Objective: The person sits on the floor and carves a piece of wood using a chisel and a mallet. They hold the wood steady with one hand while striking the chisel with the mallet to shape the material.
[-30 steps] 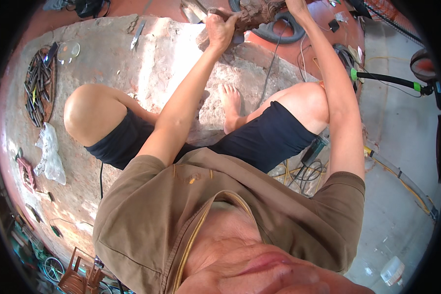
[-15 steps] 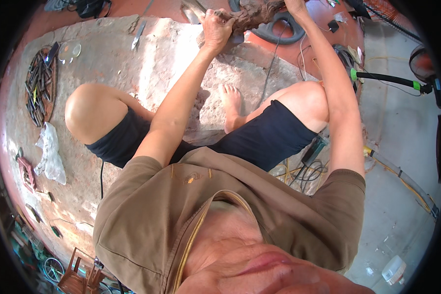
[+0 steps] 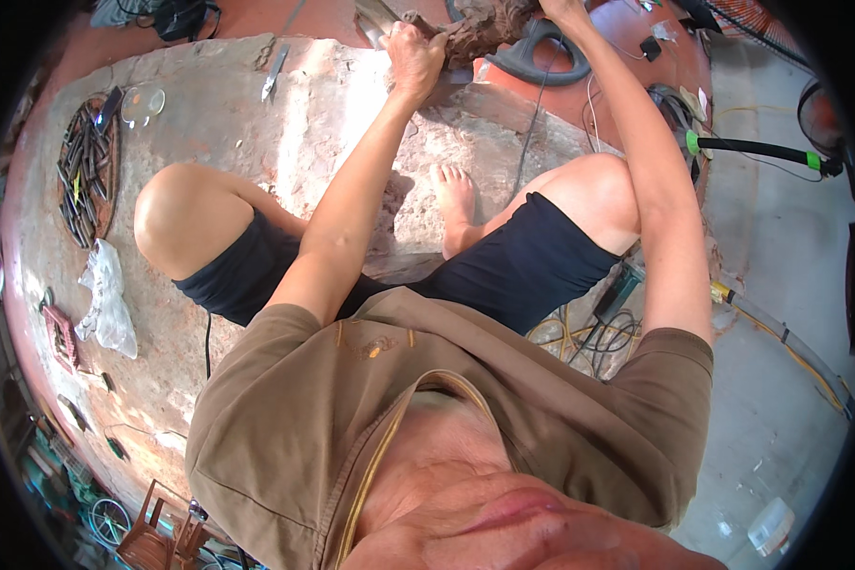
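A gnarled brown piece of wood (image 3: 492,34) lies at the top edge of the picture, partly cut off there. My left hand (image 3: 415,61) is closed round its left part, thumb toward the wood. A pale, straight branch-like end (image 3: 375,15) sticks out beyond that hand. At the wood's right end is my right hand (image 3: 562,9); its fingers run out at the upper edge, so their grip is hidden. My bare foot (image 3: 455,204) rests on the stone slab (image 3: 228,114) between my bent knees.
A chisel-like blade (image 3: 275,74) lies on the slab. At left are a tray of slim dark tools (image 3: 87,180), a clear round dish (image 3: 143,104) and a plastic bag (image 3: 109,299). Beyond the wood lies a black tyre (image 3: 541,59). Cables (image 3: 617,332) and a black-green arm (image 3: 755,149) are at right.
The wood has shifted slightly, and my right hand has moved a little up and left, further out of the picture. My left hand keeps its grip. The whole view has shifted slightly.
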A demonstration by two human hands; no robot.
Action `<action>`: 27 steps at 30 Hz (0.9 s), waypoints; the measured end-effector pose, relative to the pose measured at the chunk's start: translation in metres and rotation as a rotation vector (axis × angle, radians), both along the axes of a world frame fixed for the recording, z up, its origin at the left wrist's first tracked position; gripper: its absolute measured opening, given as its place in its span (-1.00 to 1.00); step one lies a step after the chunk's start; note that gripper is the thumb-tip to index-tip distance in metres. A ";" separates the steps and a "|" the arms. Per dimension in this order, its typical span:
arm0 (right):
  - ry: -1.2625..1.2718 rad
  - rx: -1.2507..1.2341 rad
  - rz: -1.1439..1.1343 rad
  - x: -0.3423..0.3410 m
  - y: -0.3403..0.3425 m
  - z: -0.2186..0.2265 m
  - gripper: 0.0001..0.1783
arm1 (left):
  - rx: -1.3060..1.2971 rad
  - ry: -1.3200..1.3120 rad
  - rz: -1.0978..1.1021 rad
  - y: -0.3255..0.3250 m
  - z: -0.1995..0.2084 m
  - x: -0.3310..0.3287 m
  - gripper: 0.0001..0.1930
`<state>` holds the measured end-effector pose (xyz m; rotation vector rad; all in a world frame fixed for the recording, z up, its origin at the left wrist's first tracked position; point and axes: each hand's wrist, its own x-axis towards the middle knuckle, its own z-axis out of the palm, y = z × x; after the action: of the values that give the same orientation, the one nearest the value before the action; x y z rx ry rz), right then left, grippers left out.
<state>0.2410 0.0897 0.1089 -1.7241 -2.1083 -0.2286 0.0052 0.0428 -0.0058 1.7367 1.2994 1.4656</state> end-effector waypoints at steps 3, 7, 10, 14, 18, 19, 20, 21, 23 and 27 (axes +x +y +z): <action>-0.181 0.068 -0.080 0.033 0.010 -0.017 -0.73 | -0.262 -0.421 -0.135 -0.006 0.027 0.026 -0.83; -0.234 0.121 -0.070 0.040 0.023 -0.028 -0.73 | -0.197 -0.558 -0.078 -0.015 0.021 0.035 -0.86; -0.199 0.104 -0.074 0.027 0.016 -0.022 -0.73 | -0.147 -0.313 -0.047 -0.008 0.001 0.024 -0.84; -0.239 0.070 -0.159 0.010 0.010 -0.013 -0.72 | -0.076 -0.229 0.015 0.002 0.006 0.021 -0.79; -0.260 0.039 -0.130 0.013 0.010 -0.009 -0.77 | -0.292 -0.620 -0.081 -0.007 0.040 0.025 -0.77; -0.222 -0.005 -0.124 -0.004 0.009 0.001 -0.77 | -0.323 -0.697 -0.060 -0.007 0.045 0.024 -0.77; -0.187 -0.048 -0.122 -0.017 0.003 0.009 -0.76 | -0.354 -0.777 -0.044 -0.008 0.046 0.023 -0.76; -0.120 -0.030 -0.083 -0.026 -0.006 0.017 -0.74 | -0.306 -0.636 -0.032 -0.009 0.042 0.015 -0.73; 0.007 0.022 0.000 -0.042 -0.016 0.034 -0.70 | -0.281 -0.251 0.095 0.014 0.006 0.005 -0.72; -0.003 -0.021 -0.020 -0.039 -0.017 0.032 -0.69 | -0.309 -0.354 0.107 0.017 -0.008 -0.004 -0.73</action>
<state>0.2019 0.0727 0.1405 -1.7589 -2.1036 -0.2160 0.0016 0.0599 -0.0138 1.1676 1.3555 1.4585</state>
